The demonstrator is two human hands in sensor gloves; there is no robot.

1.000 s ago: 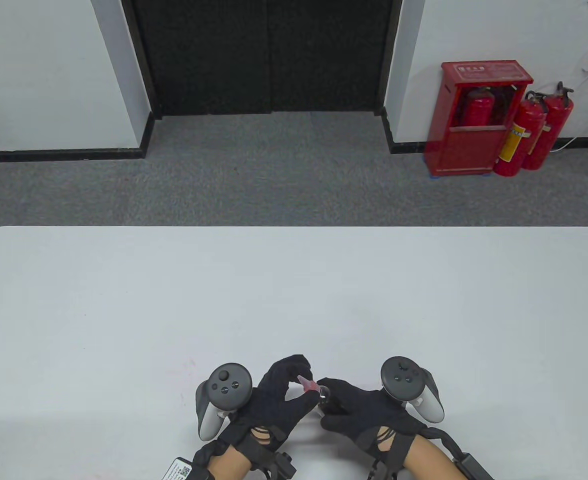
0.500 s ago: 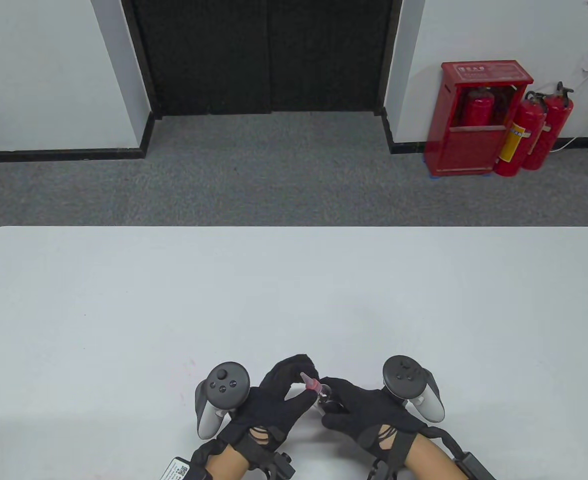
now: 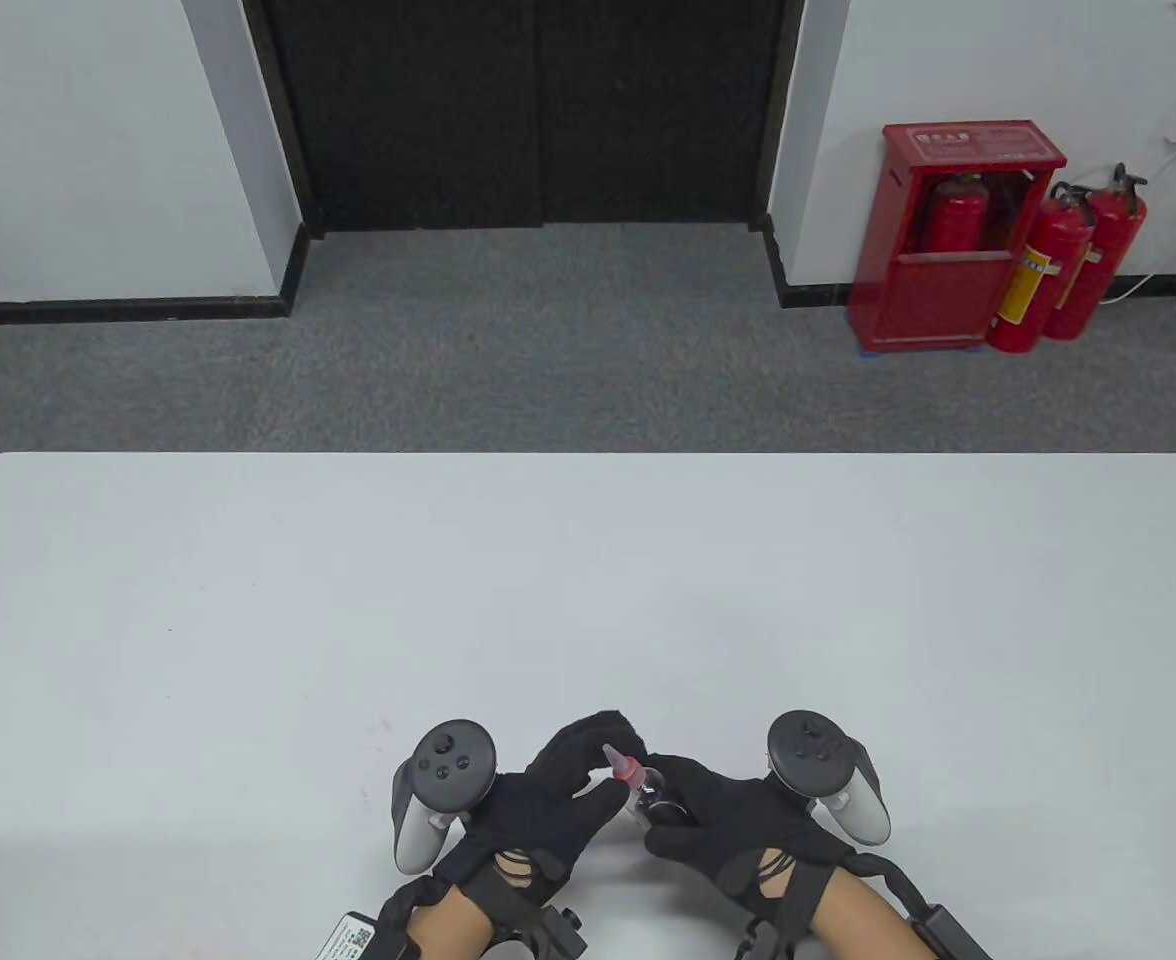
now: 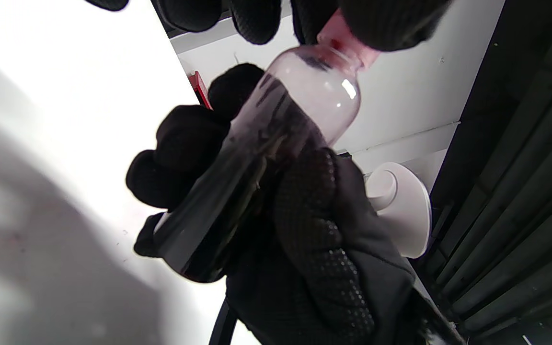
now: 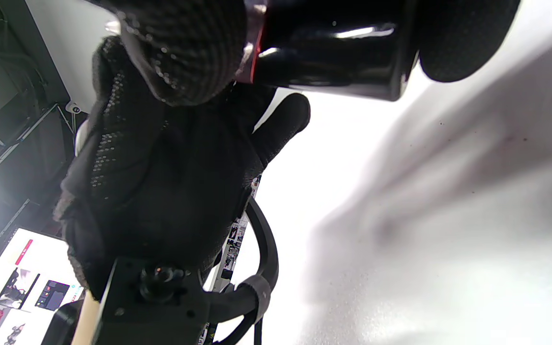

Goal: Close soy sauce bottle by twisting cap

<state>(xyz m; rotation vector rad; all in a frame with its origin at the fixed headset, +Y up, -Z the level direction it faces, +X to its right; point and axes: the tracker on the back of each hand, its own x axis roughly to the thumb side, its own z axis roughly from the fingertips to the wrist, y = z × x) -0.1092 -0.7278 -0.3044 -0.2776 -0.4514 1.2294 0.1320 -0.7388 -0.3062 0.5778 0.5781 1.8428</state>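
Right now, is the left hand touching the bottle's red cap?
Touching. In the left wrist view the left hand's fingertips close over the red cap atop the bottle; the table view shows the left hand at the cap too.

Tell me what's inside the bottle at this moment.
Dark liquid fills the lower part of the clear bottle; the shoulder near the red cap looks empty. The right hand wraps the body, so the exact level is hidden. The left hand pinches the cap.
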